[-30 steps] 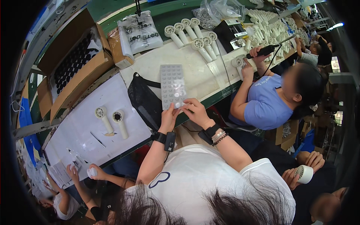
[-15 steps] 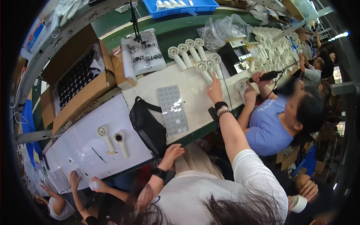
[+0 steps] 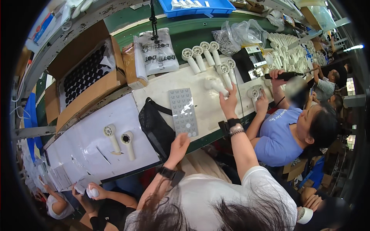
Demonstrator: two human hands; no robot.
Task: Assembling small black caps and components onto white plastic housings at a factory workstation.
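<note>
My right hand (image 3: 229, 103) is closed on the handle end of a white handheld fan body (image 3: 213, 84), blurred and lying tilted over the pale work surface. Just beyond it, more white fan bodies (image 3: 198, 52) lie in a row, heads away from me. My left hand (image 3: 179, 148) holds nothing that I can see, fingers loosely bent and apart. Its fingertips are by the near edge of a grey sheet of round stickers (image 3: 182, 109), close to a few whitish round spots. A black mesh bag (image 3: 156, 129) lies left of that sheet.
Two fan bodies (image 3: 127, 141) and a thin tool (image 3: 103, 154) lie on the white mat at left. Behind stand a carton of black round parts (image 3: 86, 75) and a plastic-wrapped packet (image 3: 158, 54). A co-worker (image 3: 283, 131) at right holds a power screwdriver (image 3: 283, 76) and a fan.
My right hand has taken hold of a fan body and drawn it nearer, away from the others. My left hand has moved forward to the sticker sheet. The view has shifted slightly.
</note>
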